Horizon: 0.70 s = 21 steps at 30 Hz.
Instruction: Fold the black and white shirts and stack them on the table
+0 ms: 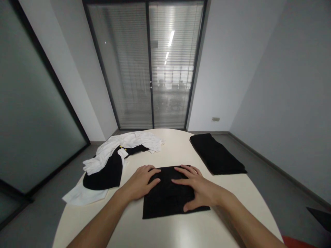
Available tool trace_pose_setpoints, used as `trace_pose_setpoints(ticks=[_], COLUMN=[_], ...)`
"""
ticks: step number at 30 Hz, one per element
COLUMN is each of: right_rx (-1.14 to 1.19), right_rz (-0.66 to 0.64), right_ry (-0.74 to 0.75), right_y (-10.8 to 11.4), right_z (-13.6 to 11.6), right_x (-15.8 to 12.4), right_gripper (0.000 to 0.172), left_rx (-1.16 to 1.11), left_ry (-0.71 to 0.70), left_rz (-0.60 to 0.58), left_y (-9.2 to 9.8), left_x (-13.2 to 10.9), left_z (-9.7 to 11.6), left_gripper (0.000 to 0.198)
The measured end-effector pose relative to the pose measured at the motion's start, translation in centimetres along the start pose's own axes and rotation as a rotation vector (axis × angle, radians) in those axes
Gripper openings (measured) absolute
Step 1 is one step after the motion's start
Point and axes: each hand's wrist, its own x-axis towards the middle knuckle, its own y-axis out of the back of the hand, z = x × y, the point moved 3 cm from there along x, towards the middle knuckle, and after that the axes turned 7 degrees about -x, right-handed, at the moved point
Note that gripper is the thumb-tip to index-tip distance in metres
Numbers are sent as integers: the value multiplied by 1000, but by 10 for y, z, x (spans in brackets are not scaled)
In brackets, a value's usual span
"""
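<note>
A folded black garment (168, 199) lies on the round cream table (168, 230) right in front of me. My left hand (141, 182) rests flat on its left part, fingers stretched out towards the middle. My right hand (196, 187) lies flat on its right part, fingers spread and pointing left. Neither hand grips anything; both press on the cloth.
A heap of white and black clothes (113, 162) lies on the table's left side and hangs over the edge. A second folded black garment (216, 153) lies at the far right. Glass doors with blinds (150, 69) stand behind the table.
</note>
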Motion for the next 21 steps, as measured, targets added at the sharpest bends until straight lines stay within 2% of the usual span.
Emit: trace_pose_setpoints(ticks=[3,6,8,10,11,12,14,15,18,21], right_rx=[-46,-118,-121,-55,-9,33,72,66,2,-77], right_rz=[31,150,226,293,321,337,301,253,121,157], right_ry=[-27,-114,-167,-189,-206,-235,-321,-359,-379,-366], right_y=[0,2,3,1,-1,-4,-13,-19,-31,-30], right_z=[8,32,46,52,51,50,45,44,43,47], right_x=[0,-1,-1,-1,0,1,4,5,8,10], right_gripper=[68,52,44,38,39,44,61,69,77,78], left_rx=[71,82,52,20,12,9,13,17,42,82], left_ry=[72,106,30,-82,-124,-151,-152,-136,-87,-78], left_rz=[13,-72,-77,10,54,70,12,-36,-106,-39], left_y=[9,12,8,0,-5,-11,-24,-30,-38,-36], left_x=[0,-1,0,1,1,1,1,1,0,2], left_z=[5,12,19,24,25,24,20,19,20,28], left_gripper=[37,44,39,27,30,43,68,73,74,70])
